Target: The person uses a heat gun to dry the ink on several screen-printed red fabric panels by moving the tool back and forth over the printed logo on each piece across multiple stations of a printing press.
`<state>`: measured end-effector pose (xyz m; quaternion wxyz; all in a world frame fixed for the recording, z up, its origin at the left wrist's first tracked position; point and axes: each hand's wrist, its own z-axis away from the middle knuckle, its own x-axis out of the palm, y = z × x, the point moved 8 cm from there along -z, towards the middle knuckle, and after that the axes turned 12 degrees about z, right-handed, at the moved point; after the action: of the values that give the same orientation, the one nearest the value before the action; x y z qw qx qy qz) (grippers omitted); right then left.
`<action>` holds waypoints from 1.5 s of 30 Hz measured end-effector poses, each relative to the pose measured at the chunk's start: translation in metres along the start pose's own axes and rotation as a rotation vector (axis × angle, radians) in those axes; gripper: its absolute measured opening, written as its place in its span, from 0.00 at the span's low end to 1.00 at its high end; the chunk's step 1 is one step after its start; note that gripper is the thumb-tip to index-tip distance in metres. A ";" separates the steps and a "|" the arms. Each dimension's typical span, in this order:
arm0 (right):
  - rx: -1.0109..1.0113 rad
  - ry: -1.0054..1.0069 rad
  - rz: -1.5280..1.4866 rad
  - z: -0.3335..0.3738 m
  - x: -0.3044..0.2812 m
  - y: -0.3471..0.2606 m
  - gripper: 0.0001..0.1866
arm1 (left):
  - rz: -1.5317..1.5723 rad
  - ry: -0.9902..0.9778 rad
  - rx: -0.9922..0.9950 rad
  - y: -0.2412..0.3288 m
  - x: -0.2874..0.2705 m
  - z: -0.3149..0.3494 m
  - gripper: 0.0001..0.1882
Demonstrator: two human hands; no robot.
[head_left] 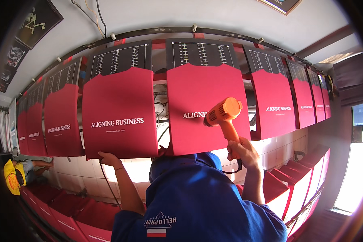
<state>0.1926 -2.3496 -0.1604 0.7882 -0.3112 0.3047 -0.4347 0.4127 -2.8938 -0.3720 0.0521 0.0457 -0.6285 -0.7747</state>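
Observation:
My right hand (246, 152) is closed round the handle of an orange heat gun (225, 111). Its nozzle points left, over the white lettering of a red garment (205, 90) stretched on a flat board, and hides part of the print. A dark cord leaves the handle's bottom. Beside the lower edge of the neighbouring red garment (119, 97), my left hand (109, 158) is closed with a thin black cord (107, 181) at its fingers. The cord hangs down beside my forearm. Whether those fingers also touch the fabric is hard to tell.
Several more red garments on boards (62, 109) line the curved dark rail (165, 30), left and right. Behind me, another row of red-covered boards (286, 189) runs along. A person in a yellow top (13, 177) is at the far left. Bright light enters at a right-hand opening (351, 173).

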 end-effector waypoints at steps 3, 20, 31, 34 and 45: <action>0.037 0.102 0.000 0.004 -0.024 0.012 0.21 | -0.022 -0.003 0.020 0.007 0.004 0.005 0.32; 0.004 -0.146 -0.081 -0.003 -0.008 0.008 0.23 | -0.369 0.007 0.083 0.001 -0.046 -0.029 0.34; -0.130 -0.359 -0.029 -0.018 0.151 -0.064 0.15 | -0.419 0.132 0.079 0.019 -0.131 -0.171 0.35; -0.142 -0.311 -0.060 -0.032 0.202 -0.077 0.15 | -0.443 0.112 0.070 0.026 -0.129 -0.233 0.36; -0.065 0.050 -0.080 -0.019 0.292 -0.104 0.16 | -0.228 0.175 -0.050 0.042 -0.147 -0.389 0.27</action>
<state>0.2545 -2.6535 -0.1547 0.7518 -0.3378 0.3254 -0.4636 0.6122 -3.2588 -0.4100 0.0196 0.1828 -0.5929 -0.7840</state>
